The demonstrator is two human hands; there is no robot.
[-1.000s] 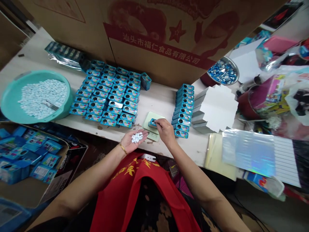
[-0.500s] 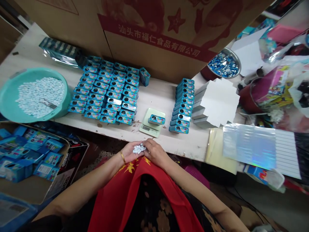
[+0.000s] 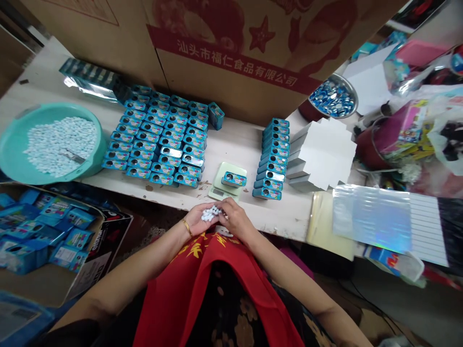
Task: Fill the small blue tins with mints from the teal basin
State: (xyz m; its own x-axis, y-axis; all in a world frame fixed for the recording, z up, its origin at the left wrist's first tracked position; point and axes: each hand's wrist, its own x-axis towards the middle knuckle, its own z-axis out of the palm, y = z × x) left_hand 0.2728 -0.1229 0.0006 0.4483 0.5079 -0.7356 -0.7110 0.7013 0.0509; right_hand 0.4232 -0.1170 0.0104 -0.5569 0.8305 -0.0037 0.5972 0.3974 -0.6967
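Drawn back from the blue tin [image 3: 234,179], the right hand [image 3: 237,219] is now at the left palm, and against half a second ago both hands sit slightly closer to the scale [image 3: 231,166]. Nearest my camera I see the red apron [image 3: 202,274] with yellow lettering. Just beyond it the left hand [image 3: 195,222] lies palm up, cupped loosely under a small heap of white pellets [image 3: 208,214], a bracelet [image 3: 187,227] round the wrist. The right hand's fingers bend in over the heap's edge; I cannot tell whether they pinch a pellet.

A little farther on, the tin rests on the scale, untouched, its dark round opening facing up. To my left a carton [image 3: 99,262] of jumbled blue tins sits below the table edge, and above it a turquoise basin [image 3: 98,156] holds many more pellets and a metal tool [image 3: 74,156]. Between basin and scale stands a close block of tins [image 3: 161,140]; a narrower row of tins [image 3: 272,159] stands right of the scale, just beside white boxes [image 3: 327,152]. Clear film [image 3: 372,219] lies at the right edge. Farther back is a metal bowl [image 3: 356,99] of shiny blue-and-silver pieces, and a big cardboard box [image 3: 217,91] walls off the table's rear, blocking my view behind it.
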